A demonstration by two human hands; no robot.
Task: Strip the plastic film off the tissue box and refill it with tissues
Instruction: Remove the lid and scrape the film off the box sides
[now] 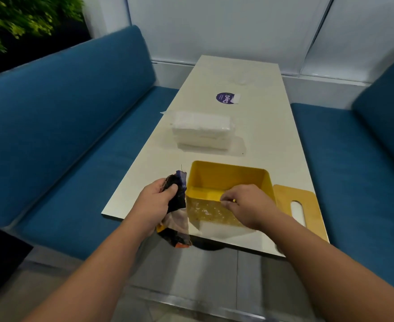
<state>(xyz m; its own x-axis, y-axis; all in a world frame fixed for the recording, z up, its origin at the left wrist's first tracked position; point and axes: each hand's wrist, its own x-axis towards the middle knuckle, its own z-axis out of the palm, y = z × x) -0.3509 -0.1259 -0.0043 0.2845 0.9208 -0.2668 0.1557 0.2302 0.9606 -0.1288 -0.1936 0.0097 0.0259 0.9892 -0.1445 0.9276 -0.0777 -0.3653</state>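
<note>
An open yellow tissue box (228, 180) stands empty near the table's front edge; its near wall looks scuffed with residue. My right hand (244, 205) pinches the box's near rim. My left hand (156, 198) is closed around a crumpled strip of dark printed plastic film (176, 219) that hangs down just left of the box. A stack of white tissues (201, 130) wrapped in clear plastic lies on the table beyond the box. The wooden lid (300, 210) with its oval slot lies flat to the right of the box.
The long white table (256, 126) carries a round purple sticker (225, 98) farther back. Blue cushioned benches (70, 126) run along both sides. A white wall closes the far end, and a green plant (17, 19) is at top left.
</note>
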